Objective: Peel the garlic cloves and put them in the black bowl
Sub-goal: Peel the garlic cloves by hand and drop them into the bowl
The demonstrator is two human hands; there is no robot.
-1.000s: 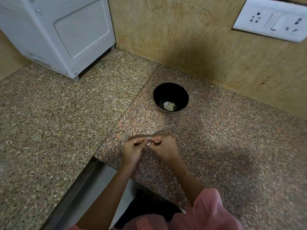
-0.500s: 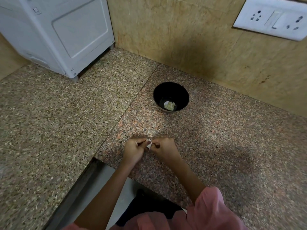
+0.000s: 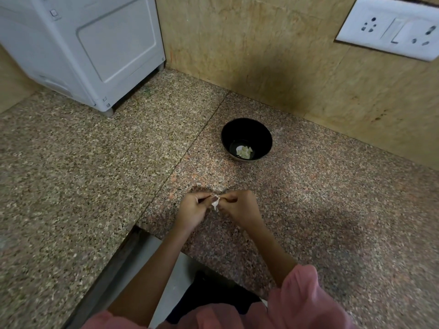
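A black bowl (image 3: 246, 139) stands on the granite counter near the back wall, with a few pale peeled garlic pieces (image 3: 244, 151) at its bottom. Closer to me, my left hand (image 3: 193, 212) and my right hand (image 3: 240, 208) meet over the counter. Both pinch one small garlic clove (image 3: 215, 202) between their fingertips. A strip of white skin hangs down from the clove. The clove itself is mostly hidden by my fingers.
A white appliance (image 3: 83, 46) stands on the counter at the back left. A white socket plate (image 3: 392, 27) sits on the tan wall at the upper right. The counter edge (image 3: 133, 231) steps back near my left forearm.
My hands stay together at the same spot. A strip of white skin now hangs lower from the clove between my fingertips.
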